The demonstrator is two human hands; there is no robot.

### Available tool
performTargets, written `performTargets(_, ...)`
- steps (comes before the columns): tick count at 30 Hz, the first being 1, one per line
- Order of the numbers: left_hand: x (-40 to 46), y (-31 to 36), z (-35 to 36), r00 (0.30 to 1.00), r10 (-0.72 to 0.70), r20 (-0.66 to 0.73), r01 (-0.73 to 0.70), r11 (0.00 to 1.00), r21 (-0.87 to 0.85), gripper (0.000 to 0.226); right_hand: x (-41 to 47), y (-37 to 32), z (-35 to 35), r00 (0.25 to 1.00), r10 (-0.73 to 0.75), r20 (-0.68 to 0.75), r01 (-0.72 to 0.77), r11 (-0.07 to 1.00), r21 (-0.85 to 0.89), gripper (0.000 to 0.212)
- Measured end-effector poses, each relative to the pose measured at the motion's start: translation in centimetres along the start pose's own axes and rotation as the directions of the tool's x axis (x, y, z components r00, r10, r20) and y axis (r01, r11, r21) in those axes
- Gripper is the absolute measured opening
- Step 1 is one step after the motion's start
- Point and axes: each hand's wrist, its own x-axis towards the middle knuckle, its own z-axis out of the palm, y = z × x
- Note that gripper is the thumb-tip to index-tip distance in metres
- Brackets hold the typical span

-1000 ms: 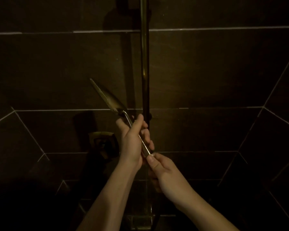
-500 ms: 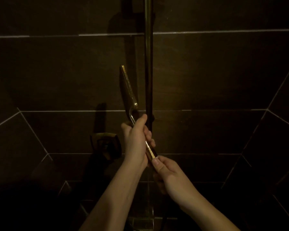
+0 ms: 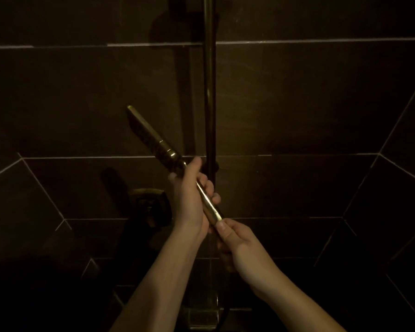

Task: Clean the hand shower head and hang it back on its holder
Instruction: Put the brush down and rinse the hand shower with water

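A brass hand shower head (image 3: 151, 137) with a long flat head and slim handle slants up to the left in front of the dark tiled wall. My left hand (image 3: 189, 197) is wrapped around the upper handle, just below the head. At the handle's lower end my right hand (image 3: 237, 245) grips with thumb and fingers. A vertical brass rail (image 3: 209, 97) stands just behind and to the right; a small dark fitting sits on the rail (image 3: 215, 167) beside my left hand, too dim to tell if it is the holder.
A square brass wall valve (image 3: 149, 204) is mounted low left of my hands. Another brass fitting (image 3: 203, 317) shows at the bottom below my arms. Dark tiles with pale grout surround everything; the light is very dim.
The shower head stood nearly upright beside the rail half a second ago; it has now tilted back to the left. Both hands keep their grip on the handle.
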Motion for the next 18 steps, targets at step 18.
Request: performTargets(18,-0.2,0.1,-0.5,0.993,0.110,-0.051,-0.100,0.980,0.172,0.032,-0.1,0.2,0.8,1.000,-0.014,-0.001,0.014,0.999,-0.039,0.023)
